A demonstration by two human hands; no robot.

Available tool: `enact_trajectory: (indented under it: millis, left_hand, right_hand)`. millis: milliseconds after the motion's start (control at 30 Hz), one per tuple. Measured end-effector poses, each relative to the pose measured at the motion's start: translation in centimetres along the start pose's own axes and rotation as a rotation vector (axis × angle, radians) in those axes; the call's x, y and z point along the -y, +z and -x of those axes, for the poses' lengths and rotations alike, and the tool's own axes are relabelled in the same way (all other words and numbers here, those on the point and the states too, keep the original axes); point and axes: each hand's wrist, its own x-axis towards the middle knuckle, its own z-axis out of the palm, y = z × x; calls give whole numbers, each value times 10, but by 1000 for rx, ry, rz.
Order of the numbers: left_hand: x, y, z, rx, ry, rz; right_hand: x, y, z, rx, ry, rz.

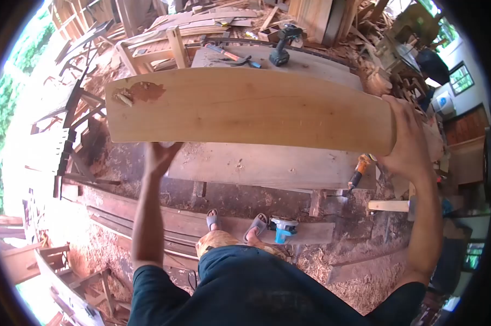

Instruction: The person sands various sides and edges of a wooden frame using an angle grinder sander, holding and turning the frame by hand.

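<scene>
A long, slightly curved wooden board (245,108) is held up in front of me, its broad face towards the camera. Near its left end there is a knot hole with a reddish-brown patch around it. My left hand (161,156) grips the lower edge towards the left, its fingers mostly hidden behind the wood. My right hand (407,144) is wrapped round the right end. Below and beyond the board lies a workbench top (256,165), partly covered by it in this view.
On the bench stand a cordless drill (280,48) and a hammer (232,55). An orange and black power tool (359,171) lies at the right front. A blue power tool (284,230) sits by my feet. Stacked planks (202,24), wooden frames and shavings surround the bench.
</scene>
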Motion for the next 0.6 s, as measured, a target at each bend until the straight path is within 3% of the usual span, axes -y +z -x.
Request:
enact_trajectory:
  millis: [33, 100, 167, 267, 367, 467, 500, 600]
  left_hand:
    - [-7, 19, -6, 145, -101, 146]
    - [9, 68, -42, -104, -52, 93]
    - [14, 97, -79, -505, 167, -39]
    - [-40, 60, -93, -486, 210, 27]
    - [-62, 35, -108, -564, 376, 461]
    - [-62, -7, -115, -595, 334, 385]
    - [-65, -25, -116, -649, 340, 235]
    - [-108, -81, -105, -704, 321, 200]
  right_hand:
    - [4, -1, 3, 5, 9, 6]
    - [2, 0, -1, 1, 12, 37]
    - [2, 0, -11, -15, -7, 9]
    - [6, -7, -19, -33, -3, -11]
    - [18, -19, -23, -117, 5, -13]
    - [32, -35, -21, -138, -9, -79]
    - [39, -46, -24, -118, -12, -105]
    - [51, -63, -36, -161, -84, -158]
